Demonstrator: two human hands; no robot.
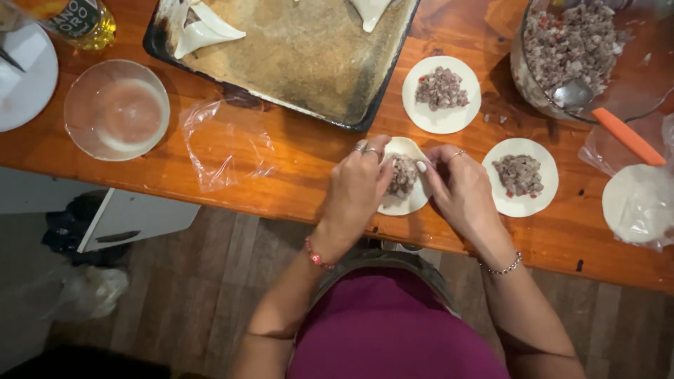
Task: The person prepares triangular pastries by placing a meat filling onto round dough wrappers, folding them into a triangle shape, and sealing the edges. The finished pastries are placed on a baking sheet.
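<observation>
A round dough disc (401,184) with a mound of chopped meat filling lies at the near edge of the wooden table (175,175), between the two hands. The left hand (354,189) curls its fingers over the disc's left rim; the right hand (460,191) pinches the right rim between thumb and fingertips, though how tightly the edge is closed is hard to tell from above. Folding goes best with the filling kept central and clear of the rim, and the edges pressed evenly so no gap is left. Two more filled discs (441,94) (520,177) lie just beyond and to the right. Farther off stand a glass bowl of filling (533,91) holding a spoon (572,92), a floured baking tray (295,56) with folded pastries (203,31), and a small bowl of water (116,109).
</observation>
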